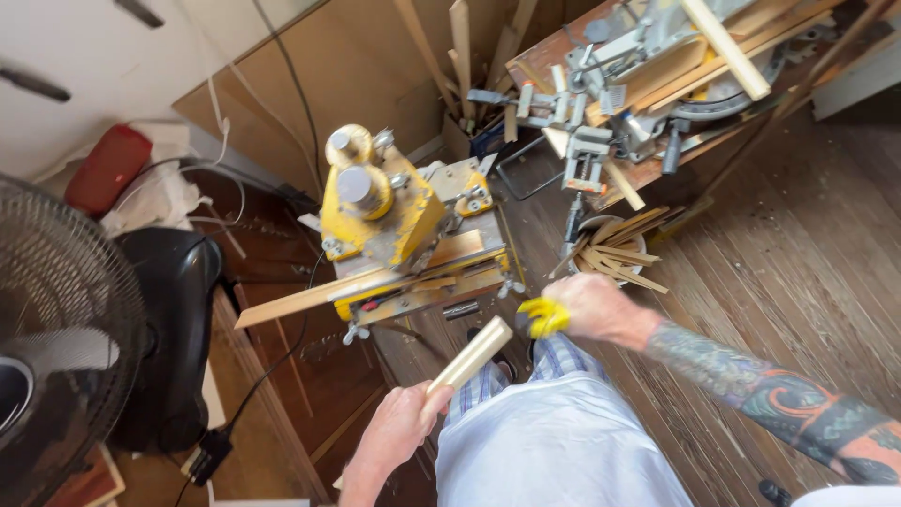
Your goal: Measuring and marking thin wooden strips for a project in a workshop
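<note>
Mid-handling, between cuts by the look of it. Left hand (399, 427) closed around the lower end of a short pale wooden moulding strip (472, 354), held tilted up toward the yellow benchtop power tool with round metal knobs (380, 211). Right hand (587, 305) gripped on a small bright yellow object (542, 316), probably a cloth or glove, too blurred to tell. Strip in mid-air, just below the long flat timber batten (361, 286) lying across the tool's bed, not touching it. Bucket of thin wood offcuts (615, 253) just beyond the right hand. Black standing fan (56, 338) far left. Next move likely calls for levelling the strip, seating it flat on the bed, keeping fingers well clear of the cutter.
</note>
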